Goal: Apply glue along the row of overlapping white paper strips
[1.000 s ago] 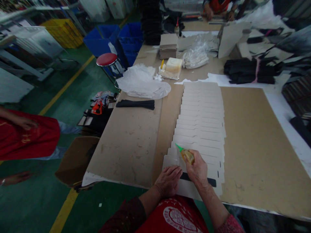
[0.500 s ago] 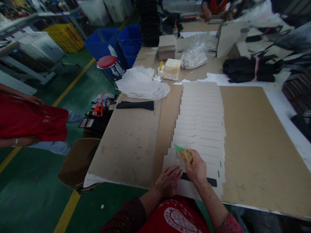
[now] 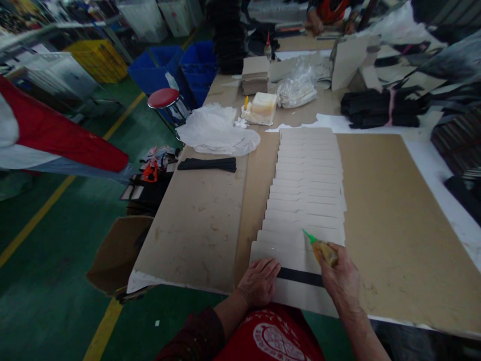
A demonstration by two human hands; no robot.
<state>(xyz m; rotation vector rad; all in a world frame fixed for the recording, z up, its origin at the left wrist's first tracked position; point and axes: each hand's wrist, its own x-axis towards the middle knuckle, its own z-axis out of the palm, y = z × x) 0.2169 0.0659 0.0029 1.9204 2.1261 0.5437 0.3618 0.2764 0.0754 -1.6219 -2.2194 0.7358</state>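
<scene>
My right hand [image 3: 342, 273] is wrapped round a glue bottle [image 3: 325, 251] with a green nozzle, whose tip points up and left over the overlapping cardboard pieces [image 3: 306, 200]. My left hand [image 3: 260, 281] lies flat, fingers stretched out, on the left end of the nearest cardboard piece [image 3: 296, 297]. A black strip [image 3: 300, 276] runs across that piece between my two hands. The overlapping pieces form a long column away from me up the table.
Black strips [image 3: 206, 164] and a crumpled white plastic sheet [image 3: 218, 131] lie left. Behind are a glue-stained block [image 3: 263, 108], a cardboard stack [image 3: 255, 75] and a black bundle [image 3: 381, 108]. A person in red [image 3: 67, 133] stands left; another's hands [image 3: 315, 22] show at the far table.
My right hand has moved right with the glue bottle, uncovering more of the black strip. My left hand stays put. The person at the left has shifted and turned.
</scene>
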